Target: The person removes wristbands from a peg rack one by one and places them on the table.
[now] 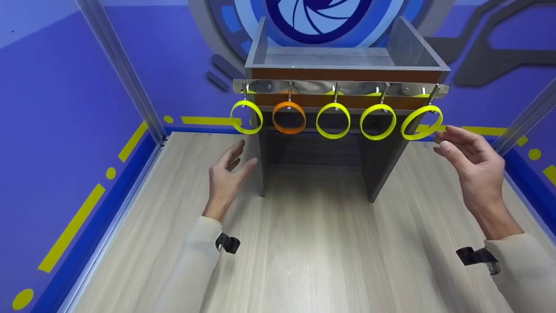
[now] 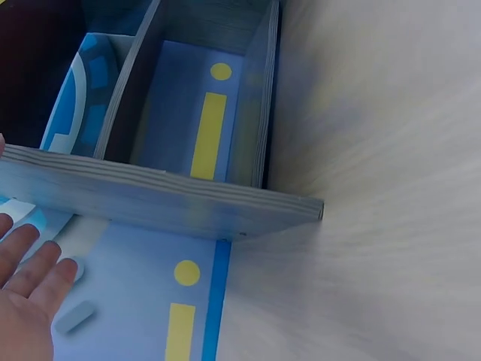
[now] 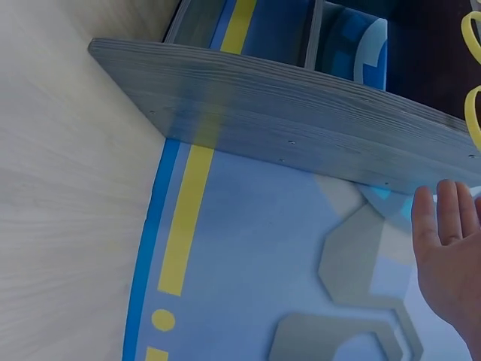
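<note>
Several rings hang from hooks on a metal rail (image 1: pixel 312 88) across the front of a grey wooden rack (image 1: pixel 330 56). One is an orange ring (image 1: pixel 275 116); the others are yellow, among them the leftmost yellow ring (image 1: pixel 260 119) and the rightmost yellow ring (image 1: pixel 440 117). My left hand (image 1: pixel 223 180) hovers below and left of the leftmost ring, holding nothing, thumb apart from the fingers. Beside the rightmost ring, my right hand (image 1: pixel 480 169) is raised with its fingertips close to the rim and nothing gripped. Both wrist views show extended fingers beside the rack's side panels.
The rack stands on a pale wood-grain table (image 1: pixel 295 256), against a patterned blue back wall (image 1: pixel 143 56). Metal posts, such as the left post (image 1: pixel 117 65), mark the corners. Each sleeve carries a small black wrist camera, including the left one (image 1: pixel 229 244).
</note>
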`<state>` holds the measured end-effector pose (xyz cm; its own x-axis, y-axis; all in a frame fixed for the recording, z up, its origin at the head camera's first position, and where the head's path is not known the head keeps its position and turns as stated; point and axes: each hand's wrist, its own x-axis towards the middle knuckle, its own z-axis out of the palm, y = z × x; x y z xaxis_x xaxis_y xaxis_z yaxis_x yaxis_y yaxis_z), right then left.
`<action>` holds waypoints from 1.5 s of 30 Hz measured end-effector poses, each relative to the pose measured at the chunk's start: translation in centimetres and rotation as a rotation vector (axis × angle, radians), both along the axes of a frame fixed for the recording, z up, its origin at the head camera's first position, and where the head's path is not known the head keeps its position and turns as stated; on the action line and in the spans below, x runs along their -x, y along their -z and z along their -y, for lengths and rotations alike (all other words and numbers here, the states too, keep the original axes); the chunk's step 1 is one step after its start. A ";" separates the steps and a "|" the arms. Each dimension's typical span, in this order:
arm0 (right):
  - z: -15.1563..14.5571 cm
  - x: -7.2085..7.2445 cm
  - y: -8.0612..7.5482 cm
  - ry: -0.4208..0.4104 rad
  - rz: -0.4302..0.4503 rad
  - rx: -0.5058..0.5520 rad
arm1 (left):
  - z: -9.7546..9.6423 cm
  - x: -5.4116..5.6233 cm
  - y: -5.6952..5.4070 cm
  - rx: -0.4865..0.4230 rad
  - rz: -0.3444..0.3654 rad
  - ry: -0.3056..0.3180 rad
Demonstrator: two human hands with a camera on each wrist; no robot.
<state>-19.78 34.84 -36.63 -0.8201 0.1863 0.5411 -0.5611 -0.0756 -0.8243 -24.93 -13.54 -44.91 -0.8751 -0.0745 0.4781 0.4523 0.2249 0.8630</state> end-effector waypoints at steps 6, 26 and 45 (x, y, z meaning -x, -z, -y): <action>0.4 0.1 -0.3 0.014 0.031 0.016 | -0.8 0.3 0.5 -0.083 0.036 0.029; 1.2 0.8 -0.9 -0.012 0.047 0.089 | -3.0 1.1 0.2 -0.179 0.047 -0.060; 1.8 0.9 -0.9 -0.094 0.088 0.130 | -3.9 1.6 0.0 -0.128 -0.025 -0.189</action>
